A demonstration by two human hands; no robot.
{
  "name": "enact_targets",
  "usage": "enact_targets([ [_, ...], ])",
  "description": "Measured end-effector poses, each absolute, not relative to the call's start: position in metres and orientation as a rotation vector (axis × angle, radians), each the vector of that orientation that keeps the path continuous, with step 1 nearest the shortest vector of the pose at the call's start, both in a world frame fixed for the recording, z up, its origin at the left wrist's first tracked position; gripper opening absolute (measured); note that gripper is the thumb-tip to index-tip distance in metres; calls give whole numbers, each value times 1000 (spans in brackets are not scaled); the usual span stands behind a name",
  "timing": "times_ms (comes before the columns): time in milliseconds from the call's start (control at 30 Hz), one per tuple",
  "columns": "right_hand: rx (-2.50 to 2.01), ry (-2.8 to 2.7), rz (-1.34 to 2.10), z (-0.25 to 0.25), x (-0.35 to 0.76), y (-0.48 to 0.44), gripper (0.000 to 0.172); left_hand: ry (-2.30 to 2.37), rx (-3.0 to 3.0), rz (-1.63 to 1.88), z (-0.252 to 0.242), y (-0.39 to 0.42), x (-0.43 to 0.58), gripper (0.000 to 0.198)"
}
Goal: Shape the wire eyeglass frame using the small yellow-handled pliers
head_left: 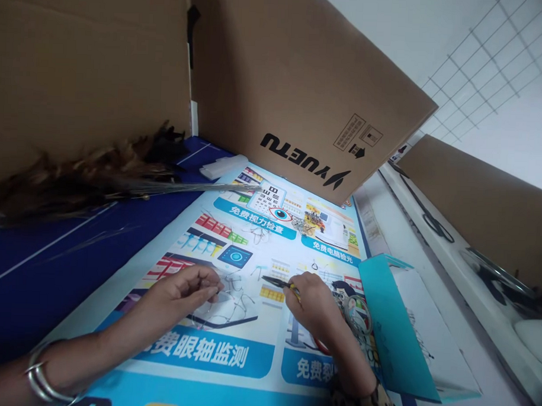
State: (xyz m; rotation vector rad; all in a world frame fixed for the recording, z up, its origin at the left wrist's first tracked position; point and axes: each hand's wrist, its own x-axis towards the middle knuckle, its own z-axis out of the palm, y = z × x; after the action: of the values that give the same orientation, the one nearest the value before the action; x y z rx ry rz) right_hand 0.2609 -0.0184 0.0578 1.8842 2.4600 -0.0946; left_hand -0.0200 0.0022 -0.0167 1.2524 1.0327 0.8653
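My left hand (181, 294) rests on a printed poster (230, 349), its fingers pinched on a thin wire eyeglass frame (232, 299) that lies on the poster. My right hand (314, 302) is closed around small pliers (279, 282) with yellow and red handles. The pliers' dark tip points left toward the frame, a short way from it. A silver bangle (40, 375) circles my left wrist.
A small heap of wire frames (303, 225) lies farther back on the poster. A feather duster (89, 176) lies across the blue surface at left. Large cardboard boxes (297, 91) stand behind. A teal paper bag (400, 326) sits at right, with a roll of clear tape (358, 312) beside my right hand.
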Motion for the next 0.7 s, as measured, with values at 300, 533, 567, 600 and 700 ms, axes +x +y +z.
enact_targets([
  [300, 1716, 2461, -195, 62, 250, -28, 23, 1077, 1328, 868, -15, 2, -19, 14],
  [533, 1641, 2429, 85, 68, 230, -41, 20, 1058, 1384, 847, -17, 1, -20, 11],
  [567, 1650, 2406, 145, 68, 226, -44, 20, 1053, 1390, 848, -18, 1, -20, 10],
  [600, 1647, 2386, 191, 67, 221, -47, 22, 1046, 1394, 847, -19, 1, -20, 10],
  [700, 1638, 2330, 272, 64, 208, -56, 36, 1026, 1408, 845, -18, 2, -20, 11],
])
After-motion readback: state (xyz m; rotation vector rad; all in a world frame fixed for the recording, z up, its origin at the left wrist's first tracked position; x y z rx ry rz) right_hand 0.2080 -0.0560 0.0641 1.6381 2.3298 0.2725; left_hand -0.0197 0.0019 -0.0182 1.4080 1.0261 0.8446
